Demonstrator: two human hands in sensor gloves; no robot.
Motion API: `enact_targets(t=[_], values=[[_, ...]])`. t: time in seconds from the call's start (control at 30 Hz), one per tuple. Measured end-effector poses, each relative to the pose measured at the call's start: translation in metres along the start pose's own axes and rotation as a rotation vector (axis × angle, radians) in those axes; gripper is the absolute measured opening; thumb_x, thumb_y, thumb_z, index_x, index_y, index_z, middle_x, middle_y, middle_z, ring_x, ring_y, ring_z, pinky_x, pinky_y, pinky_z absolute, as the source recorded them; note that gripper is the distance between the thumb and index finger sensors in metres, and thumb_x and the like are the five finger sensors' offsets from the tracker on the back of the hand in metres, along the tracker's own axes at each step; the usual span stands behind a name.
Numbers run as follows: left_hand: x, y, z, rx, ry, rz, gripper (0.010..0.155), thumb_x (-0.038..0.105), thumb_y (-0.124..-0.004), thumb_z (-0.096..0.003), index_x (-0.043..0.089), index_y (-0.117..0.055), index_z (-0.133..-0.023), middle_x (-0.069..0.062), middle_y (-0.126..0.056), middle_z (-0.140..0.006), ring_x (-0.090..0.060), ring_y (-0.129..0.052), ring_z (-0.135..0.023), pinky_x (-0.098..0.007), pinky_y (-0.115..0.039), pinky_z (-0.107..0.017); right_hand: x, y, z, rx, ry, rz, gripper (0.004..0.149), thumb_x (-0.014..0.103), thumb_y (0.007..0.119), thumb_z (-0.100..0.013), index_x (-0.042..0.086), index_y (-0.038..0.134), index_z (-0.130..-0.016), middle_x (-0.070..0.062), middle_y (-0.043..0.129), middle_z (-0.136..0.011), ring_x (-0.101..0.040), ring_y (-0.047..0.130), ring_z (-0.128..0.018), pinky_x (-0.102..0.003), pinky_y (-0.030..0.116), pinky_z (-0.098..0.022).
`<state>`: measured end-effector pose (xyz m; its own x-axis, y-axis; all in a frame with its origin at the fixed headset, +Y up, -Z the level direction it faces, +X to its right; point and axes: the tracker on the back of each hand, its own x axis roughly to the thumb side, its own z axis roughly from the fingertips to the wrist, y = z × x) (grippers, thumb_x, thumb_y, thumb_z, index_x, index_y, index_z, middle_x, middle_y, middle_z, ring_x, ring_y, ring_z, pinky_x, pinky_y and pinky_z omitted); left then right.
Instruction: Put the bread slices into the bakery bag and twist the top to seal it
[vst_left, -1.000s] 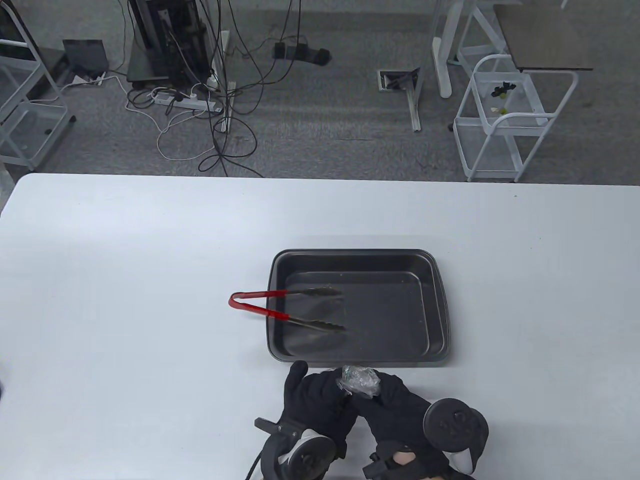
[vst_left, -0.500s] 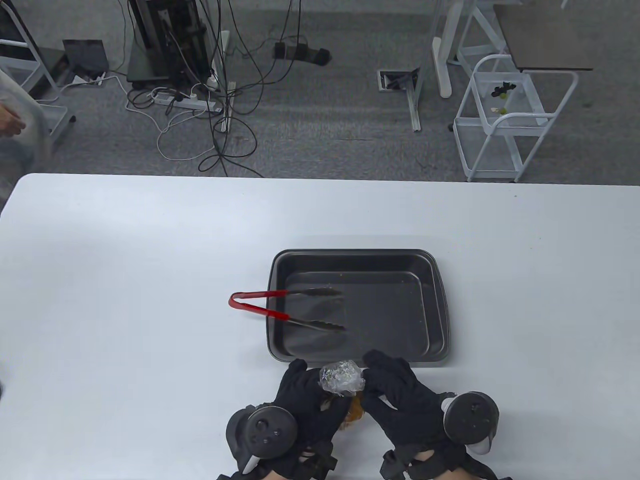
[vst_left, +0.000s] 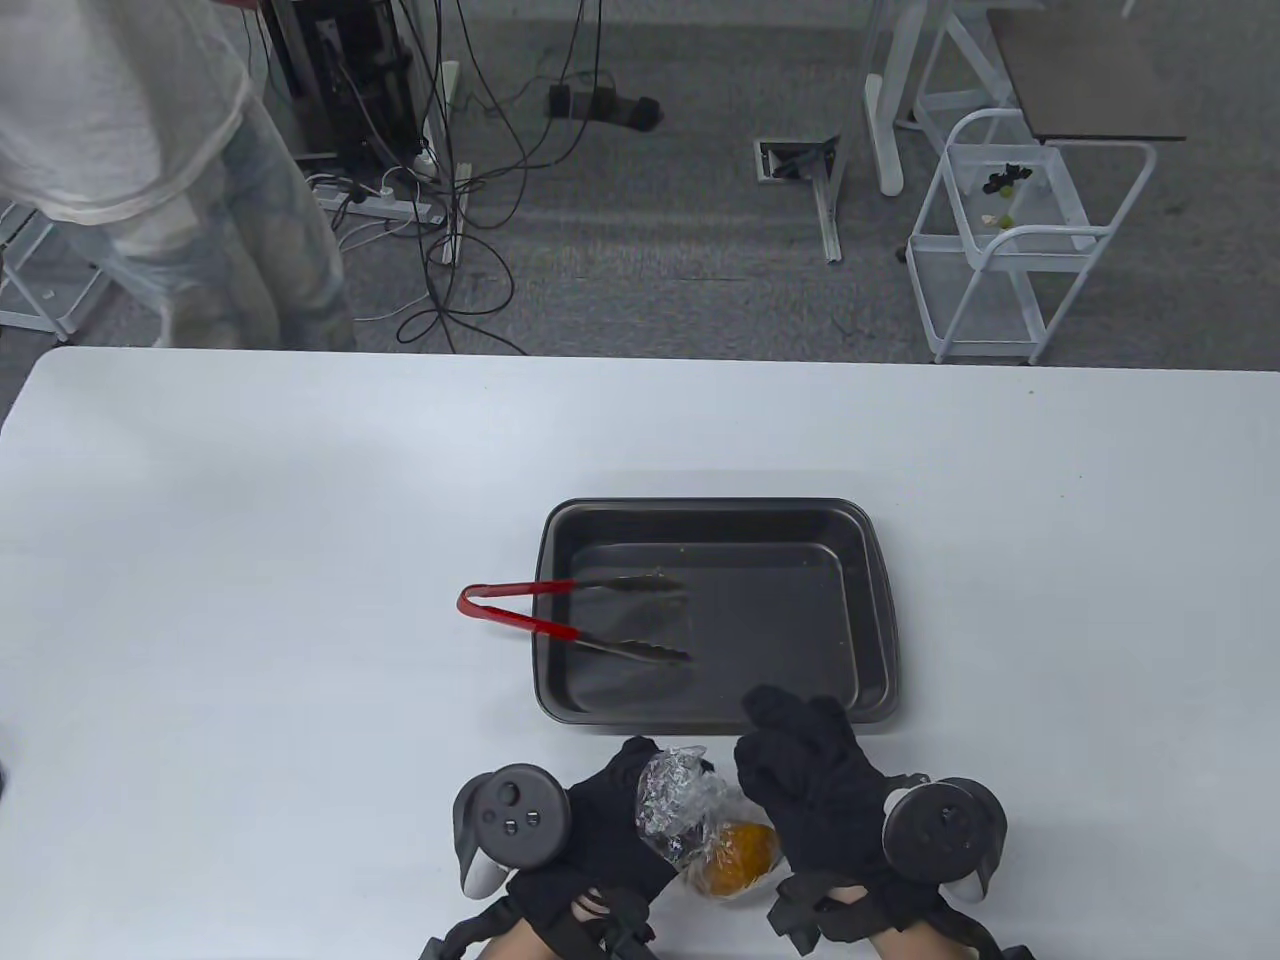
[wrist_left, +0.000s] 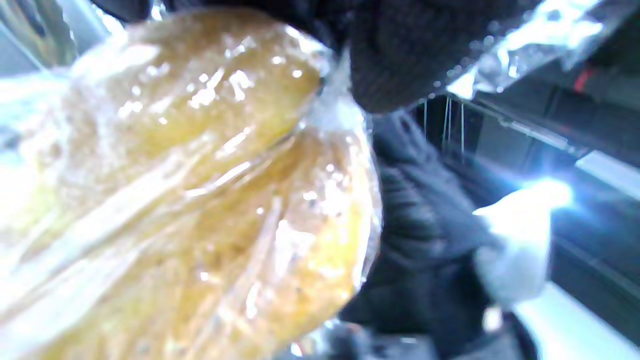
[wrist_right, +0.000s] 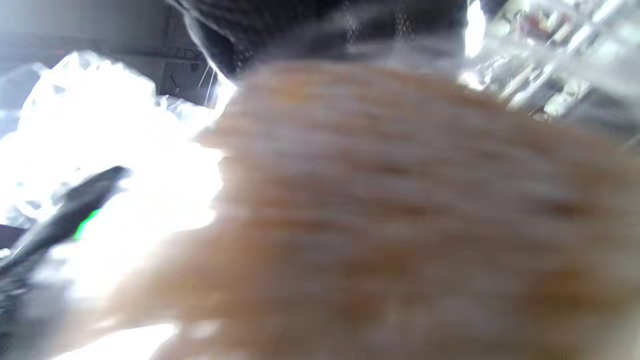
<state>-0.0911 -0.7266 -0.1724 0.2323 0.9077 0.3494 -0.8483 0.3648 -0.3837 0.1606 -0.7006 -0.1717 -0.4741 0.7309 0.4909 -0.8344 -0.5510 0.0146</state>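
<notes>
at the upper left a person (vst_left: 150, 170) now stands past the table (vst_left: 250, 520); half a second ago we saw only a hand. the dark tray (vst_left: 715, 515) in the middle has no bread, just the red tongs (vst_left: 560, 620). our left hand (vst_left: 600, 840) has turned over and grips the crumpled top of the bakery bag (vst_left: 690, 815). our right hand (vst_left: 810, 790) curls round the bread slices (vst_left: 740, 850) inside, low in the frame. the twist looks almost done.

Black tray (vst_left: 880, 610), red-handled tongs (vst_left: 540, 608)
</notes>
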Motion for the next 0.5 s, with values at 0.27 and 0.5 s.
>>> enact_targets(t=[0.27, 0.5], values=[[-0.019, 0.011, -0.004, -0.103, 0.009, 0.216, 0.048, 0.045, -0.089, -0.0489, 0.027, -0.077, -0.091, -0.004, -0.091, -0.09, -0.025, -0.095, -0.081, -0.068, -0.047, -0.08, 0.022, -0.004, 0.007, 0.171, -0.304, 0.11, 0.059, 0.031, 0.09, -0.046, 0.013, 0.071, -0.098, -0.022, 0.069, -0.104, -0.052, 0.082, -0.084, -0.075, 0.042, -0.069], [-0.024, 0.011, -0.005, -0.112, 0.011, 0.228, 0.045, 0.047, -0.085, -0.0501, 0.031, -0.075, -0.09, -0.001, -0.091, -0.086, -0.021, -0.095, -0.077, -0.065, -0.045, -0.083, 0.031, 0.012, 0.011, 0.119, -0.381, 0.25, 0.053, 0.027, 0.089, -0.045, 0.011, 0.075, -0.094, -0.017, 0.088, -0.091, -0.043, 0.096, -0.07, -0.073, 0.049, -0.068]])
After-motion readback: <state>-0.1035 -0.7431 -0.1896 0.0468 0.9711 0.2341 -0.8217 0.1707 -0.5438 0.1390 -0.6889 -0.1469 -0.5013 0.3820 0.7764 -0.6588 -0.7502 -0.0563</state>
